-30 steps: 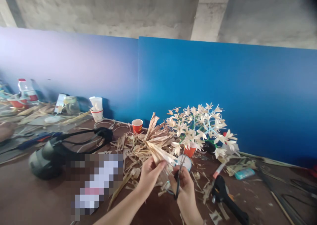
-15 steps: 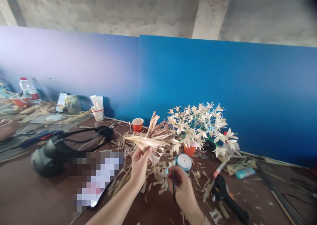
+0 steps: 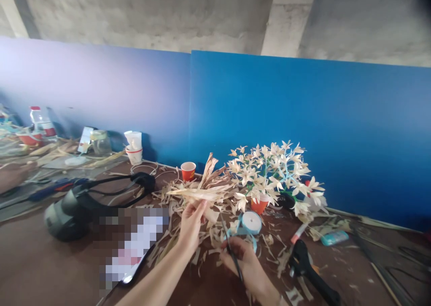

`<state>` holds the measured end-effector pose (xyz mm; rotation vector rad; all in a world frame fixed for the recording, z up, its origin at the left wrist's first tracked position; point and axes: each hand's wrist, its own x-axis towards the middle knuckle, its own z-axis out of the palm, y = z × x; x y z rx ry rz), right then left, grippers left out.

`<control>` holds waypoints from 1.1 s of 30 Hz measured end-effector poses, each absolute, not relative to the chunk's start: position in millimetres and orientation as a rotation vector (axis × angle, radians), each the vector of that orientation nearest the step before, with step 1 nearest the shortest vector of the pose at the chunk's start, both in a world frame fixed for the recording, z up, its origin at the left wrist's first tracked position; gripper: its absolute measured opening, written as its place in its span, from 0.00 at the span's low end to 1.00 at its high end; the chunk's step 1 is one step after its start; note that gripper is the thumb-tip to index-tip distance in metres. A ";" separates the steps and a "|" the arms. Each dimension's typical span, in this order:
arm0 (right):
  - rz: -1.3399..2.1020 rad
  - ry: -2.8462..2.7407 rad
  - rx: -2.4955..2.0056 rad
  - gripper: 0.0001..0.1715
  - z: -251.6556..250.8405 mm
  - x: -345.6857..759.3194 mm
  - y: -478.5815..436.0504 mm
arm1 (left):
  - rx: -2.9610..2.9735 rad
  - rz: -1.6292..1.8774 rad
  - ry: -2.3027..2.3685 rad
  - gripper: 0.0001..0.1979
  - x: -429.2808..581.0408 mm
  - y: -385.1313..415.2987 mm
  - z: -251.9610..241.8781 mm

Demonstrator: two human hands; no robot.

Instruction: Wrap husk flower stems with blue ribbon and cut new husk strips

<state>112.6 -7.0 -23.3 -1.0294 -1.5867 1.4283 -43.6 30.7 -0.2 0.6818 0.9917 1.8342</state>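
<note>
Pinched between the thumb and fingers of my left hand (image 3: 191, 225) is a pale dry corn husk (image 3: 197, 192), its long end spreading to the left above the scraps. My right hand (image 3: 244, 261) grips a slim dark pointed tool (image 3: 229, 245), with the tip slanting up and left toward the husk but apart from it; whether it is tweezers or scissors I cannot make out. Just beyond my right hand lies a ribbon spool (image 3: 251, 222) with light blue ribbon around it. Brownish husks (image 3: 210, 173) are heaped behind my left hand.
Husk flowers (image 3: 269, 171) stand in an orange cup (image 3: 259, 205). A black glue gun (image 3: 311, 270) lies at right. To the left are a phone (image 3: 134, 247), a dark strapped headset (image 3: 72, 211) and an orange paper cup (image 3: 188, 171). Another person's hand (image 3: 15, 175) shows far left.
The dark tool has swung from nearly upright to a slant, its tip now pointing up and left. My right hand has moved slightly down; my left hand still holds the husk.
</note>
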 end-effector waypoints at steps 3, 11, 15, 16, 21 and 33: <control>1.635 -1.554 -1.018 0.20 -22.9 112.1 -8.9 | 0.721 1.835 0.974 0.15 -43.8 32.1 -0.7; 1.703 -1.400 -1.026 0.24 -12.8 110.1 -14.5 | 0.810 1.752 0.968 0.14 -38.4 27.9 0.0; 1.705 -1.397 -1.050 0.24 -13.7 109.6 -14.0 | 0.838 1.743 0.976 0.13 -37.3 26.9 -0.4; 1.706 -1.399 -1.056 0.24 -14.2 109.7 -13.8 | 0.839 1.744 0.983 0.13 -37.2 26.6 0.1; 1.699 -1.389 -1.042 0.24 -17.7 110.2 -12.7 | 0.831 1.735 1.011 0.14 -37.0 25.6 3.3; 1.642 -1.444 -1.037 0.22 -17.0 109.2 -13.1 | 0.826 1.742 0.975 0.13 -36.4 25.3 2.5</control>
